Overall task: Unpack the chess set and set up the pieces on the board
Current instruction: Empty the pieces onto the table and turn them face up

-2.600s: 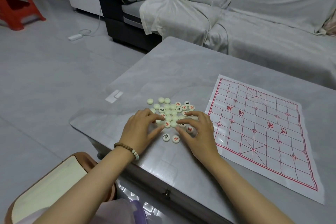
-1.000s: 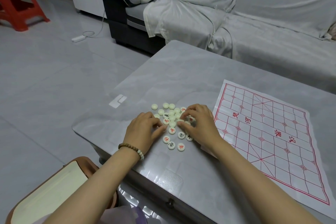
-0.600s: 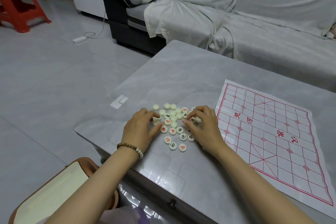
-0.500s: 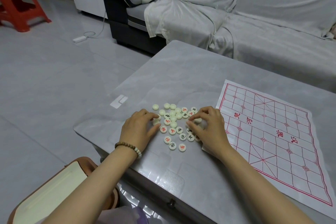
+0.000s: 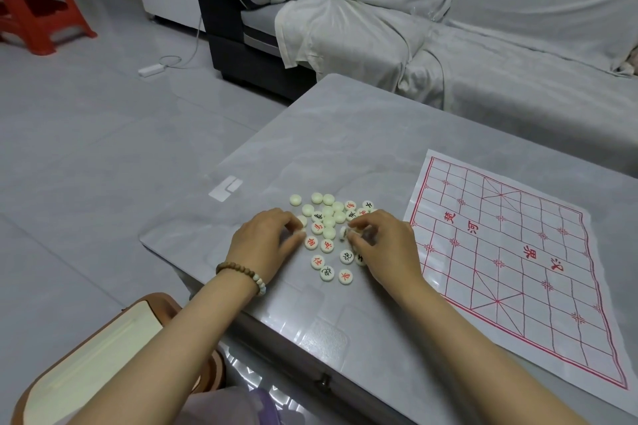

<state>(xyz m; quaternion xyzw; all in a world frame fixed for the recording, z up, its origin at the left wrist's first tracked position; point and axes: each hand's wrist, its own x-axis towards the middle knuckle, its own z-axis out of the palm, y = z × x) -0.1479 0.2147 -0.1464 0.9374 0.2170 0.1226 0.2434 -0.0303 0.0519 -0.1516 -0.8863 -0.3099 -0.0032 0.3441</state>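
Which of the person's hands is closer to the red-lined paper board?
The right hand. It rests just beside the board's near-left edge, fingers on the pile of pieces. The left hand lies on the far side of that pile, away from the board.

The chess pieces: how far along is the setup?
Unpacking looks done: the board sheet lies flat and the chess pieces sit loose on the table. The left hand and right hand are turning pieces face-up. No piece is on the board yet.
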